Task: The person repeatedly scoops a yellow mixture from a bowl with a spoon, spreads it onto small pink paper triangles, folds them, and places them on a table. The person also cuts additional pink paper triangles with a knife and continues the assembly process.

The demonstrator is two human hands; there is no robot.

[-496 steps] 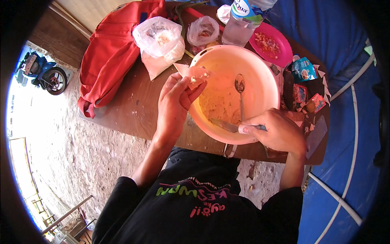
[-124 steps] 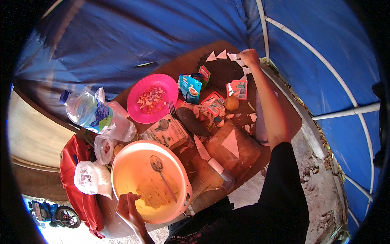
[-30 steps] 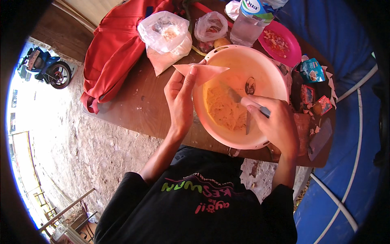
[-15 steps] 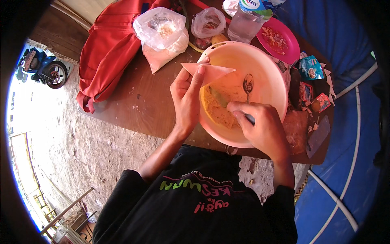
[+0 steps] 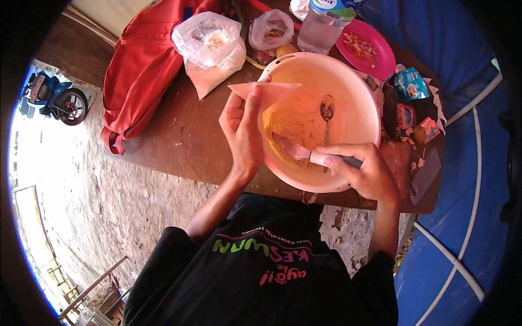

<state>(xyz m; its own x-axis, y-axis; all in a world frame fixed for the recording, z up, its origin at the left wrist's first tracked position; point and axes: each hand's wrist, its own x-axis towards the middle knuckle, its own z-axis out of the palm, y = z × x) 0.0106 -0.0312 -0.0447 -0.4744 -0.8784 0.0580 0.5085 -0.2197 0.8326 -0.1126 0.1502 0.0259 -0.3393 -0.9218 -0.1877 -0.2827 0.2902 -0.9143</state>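
My left hand (image 5: 243, 122) pinches a thin, pale wrapper sheet (image 5: 272, 91) between thumb and fingers. The sheet looks like a triangle and hovers over the left rim of a wide, pale basin (image 5: 363, 103). Closed around a grey-and-white handle, my right hand (image 5: 370, 171) holds a knife (image 5: 293, 148) low over the basin. Its blade points left and lies against a yellowish, paste-like mixture (image 5: 291, 125) spread on the basin's left side. A metal spoon (image 5: 327, 108) rests inside the basin, to the right of the mixture.
Beyond the basin stand a plastic bag of pale powder (image 5: 212, 60), a smaller plastic bag (image 5: 271, 31) and a water bottle (image 5: 323, 27). A pink plate (image 5: 365, 51) holds chopped bits. Packets (image 5: 410, 84) lie at the right; a red bag (image 5: 141, 70) is at the left.
My right hand has moved right and slightly down, bringing the knife blade into clearer view. My left hand and the sheet appear slightly further left; the whole view has shifted a little.
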